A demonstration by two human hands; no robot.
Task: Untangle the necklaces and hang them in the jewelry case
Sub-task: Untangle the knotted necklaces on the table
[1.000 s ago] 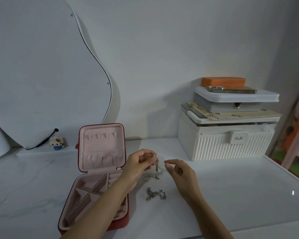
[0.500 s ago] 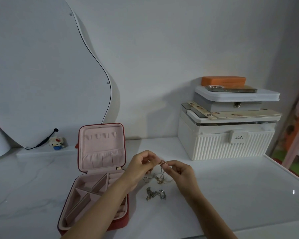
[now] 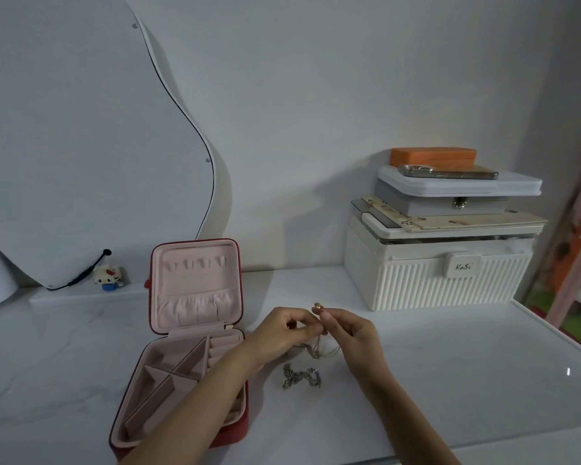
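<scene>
Gold necklace (image 3: 319, 347), silver chain (image 3: 301, 378), open case (image 3: 185, 333)

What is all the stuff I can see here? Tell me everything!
open red jewelry case: 1, pink inside, table left
tangled gold necklaces: a bunch, gold, between the hands
silver chain: 1, silver, on the white table
white ribbed box: 1, table right
grey case: 1, on the box
orange case: 1, on top
phone: 1, gold
curvy mirror: 1, left
toy cat: 1, white
left hand: pinches necklaces
right hand: pinches necklaces
</scene>
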